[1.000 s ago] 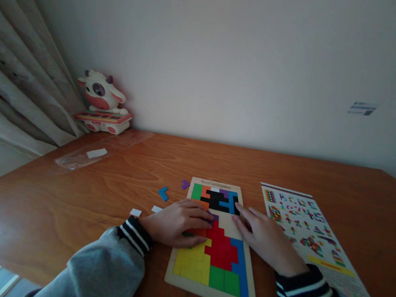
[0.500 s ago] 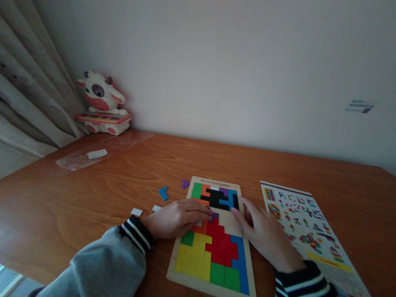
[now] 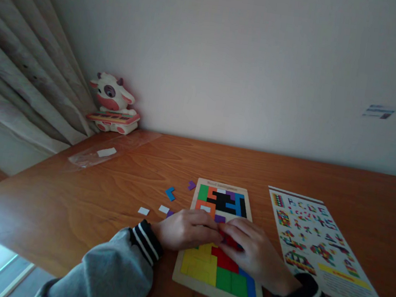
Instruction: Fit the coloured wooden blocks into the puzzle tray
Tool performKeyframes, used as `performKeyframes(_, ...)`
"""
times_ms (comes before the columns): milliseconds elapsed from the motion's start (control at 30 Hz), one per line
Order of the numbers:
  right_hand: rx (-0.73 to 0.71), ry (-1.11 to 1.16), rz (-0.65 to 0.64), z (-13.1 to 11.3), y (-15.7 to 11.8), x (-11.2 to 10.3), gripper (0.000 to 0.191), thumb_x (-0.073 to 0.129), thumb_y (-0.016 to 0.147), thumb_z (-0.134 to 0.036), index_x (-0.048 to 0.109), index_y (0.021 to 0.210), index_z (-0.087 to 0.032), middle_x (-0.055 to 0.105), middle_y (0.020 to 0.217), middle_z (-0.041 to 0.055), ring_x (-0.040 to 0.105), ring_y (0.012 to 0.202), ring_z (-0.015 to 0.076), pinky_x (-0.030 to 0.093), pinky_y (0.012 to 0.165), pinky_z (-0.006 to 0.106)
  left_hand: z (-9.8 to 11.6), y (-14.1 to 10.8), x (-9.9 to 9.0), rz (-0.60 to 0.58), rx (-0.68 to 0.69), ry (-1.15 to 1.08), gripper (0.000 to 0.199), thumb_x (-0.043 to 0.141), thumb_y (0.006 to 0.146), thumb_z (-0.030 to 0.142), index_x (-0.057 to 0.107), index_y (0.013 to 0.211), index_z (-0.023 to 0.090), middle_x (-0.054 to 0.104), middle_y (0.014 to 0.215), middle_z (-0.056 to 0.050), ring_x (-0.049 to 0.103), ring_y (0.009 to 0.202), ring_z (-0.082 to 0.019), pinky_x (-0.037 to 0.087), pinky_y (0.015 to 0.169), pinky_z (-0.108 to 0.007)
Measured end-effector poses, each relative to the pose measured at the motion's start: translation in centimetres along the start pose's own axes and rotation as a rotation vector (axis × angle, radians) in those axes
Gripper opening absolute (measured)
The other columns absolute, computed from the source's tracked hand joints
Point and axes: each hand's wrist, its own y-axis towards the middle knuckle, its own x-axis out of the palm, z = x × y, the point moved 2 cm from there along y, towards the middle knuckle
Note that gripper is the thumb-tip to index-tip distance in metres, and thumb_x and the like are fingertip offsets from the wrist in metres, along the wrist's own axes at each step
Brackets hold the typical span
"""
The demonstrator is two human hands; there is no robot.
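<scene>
Two hands (image 3: 188, 231) (image 3: 248, 249) over one puzzle board (image 3: 217, 296), one sheet (image 3: 343, 282) beside

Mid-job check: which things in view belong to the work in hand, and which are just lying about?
Part of the work:
puzzle board, with left hand and right hand over it
loose blue piece, white pieces and purple pieces beside it
printed sheet of shapes, probably a guide

Just lying about:
cow toy
clear plastic bag

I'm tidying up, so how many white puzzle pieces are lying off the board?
2: one white piece near the left hand, another white piece farther left. The left sleeve may hide more.
</scene>
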Motion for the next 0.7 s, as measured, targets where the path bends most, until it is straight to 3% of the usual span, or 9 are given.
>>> performKeyframes(200, 0.018, 0.000, 0.022, 0.4, 0.0, -0.1, 0.013, 0.056, 0.096, -0.025, 0.068, 0.102, -0.024, 0.071, 0.096, 0.0053, 0.069, 0.090, 0.0199, 0.059, 0.082, 0.035, 0.3, 0.6, 0.2, 0.021, -0.008, 0.042, 0.023, 0.053, 0.100, 0.021, 0.064, 0.120, 0.017, 0.072, 0.107, -0.009, 0.068, 0.099, -0.017, 0.056, 0.088, -0.027)
performKeyframes(333, 0.131, -0.031, 0.061, 1.0, 0.2, -0.6, 0.014, 0.055, 0.097, -0.027, 0.069, 0.098, -0.023, 0.069, 0.091, 0.0048, 0.067, 0.082, 0.0186, 0.056, 0.075, 0.032, -1.2, 0.2, -1.2, 0.012, -0.149, 0.199, 0.026, 0.054, 0.099, 0.026, 0.061, 0.123, 0.017, 0.069, 0.111, -0.010, 0.065, 0.104, -0.020, 0.054, 0.093, -0.034)
performKeyframes(433, 0.253, -0.014, 0.155, 1.6, 0.2, -1.1, 0.015, 0.056, 0.098, -0.030, 0.068, 0.101, -0.022, 0.068, 0.090, 0.0047, 0.066, 0.078, 0.0173, 0.054, 0.071, 0.030, -3.0, -0.8, -3.3, -0.068, -0.350, 0.364, 0.024, 0.049, 0.100, 0.026, 0.064, 0.116, 0.019, 0.069, 0.109, -0.009, 0.064, 0.102, -0.021, 0.053, 0.091, -0.035)
performKeyframes(500, 0.336, 0.023, 0.244, 2.0, 0.2, -1.5, 0.016, 0.057, 0.097, -0.033, 0.067, 0.099, -0.021, 0.067, 0.088, 0.0042, 0.065, 0.073, 0.0161, 0.052, 0.067, 0.029, -4.0, -1.6, -4.6, -0.165, -0.533, 0.443, 0.026, 0.051, 0.099, 0.037, 0.066, 0.112, 0.020, 0.069, 0.106, -0.010, 0.065, 0.100, -0.023, 0.053, 0.089, -0.036)
performKeyframes(567, 0.417, 0.058, 0.319, 2.4, 0.1, -1.9, 0.019, 0.058, 0.097, -0.036, 0.067, 0.095, -0.020, 0.067, 0.085, 0.0038, 0.063, 0.071, 0.0161, 0.050, 0.065, 0.029, -4.8, -2.6, -5.8, -0.229, -0.821, 0.551, 0.045, 0.052, 0.094, 0.058, 0.068, 0.100, 0.016, 0.069, 0.097, -0.013, 0.067, 0.093, -0.028, 0.053, 0.082, -0.038)
performKeyframes(633, 0.492, 0.085, 0.365, 2.8, 0.1, -2.1, 0.023, 0.058, 0.096, -0.040, 0.067, 0.089, -0.020, 0.066, 0.080, 0.0036, 0.062, 0.069, 0.0168, 0.049, 0.063, 0.029, -5.1, -3.4, -6.4, -0.291, -1.113, 0.606, 0.066, 0.041, 0.090, 0.074, 0.069, 0.088, 0.014, 0.070, 0.088, -0.015, 0.069, 0.087, -0.031, 0.052, 0.076, -0.039)
performKeyframes(700, 0.563, 0.122, 0.380, 3.1, 0.0, -2.1, 0.027, 0.058, 0.095, -0.045, 0.067, 0.086, -0.020, 0.066, 0.077, 0.0033, 0.062, 0.068, 0.0175, 0.047, 0.062, 0.030, -5.1, -3.9, -6.4, -0.345, -1.269, 0.580, 0.075, 0.028, 0.090, 0.079, 0.071, 0.085, 0.017, 0.071, 0.083, -0.014, 0.070, 0.085, -0.032, 0.051, 0.075, -0.039)
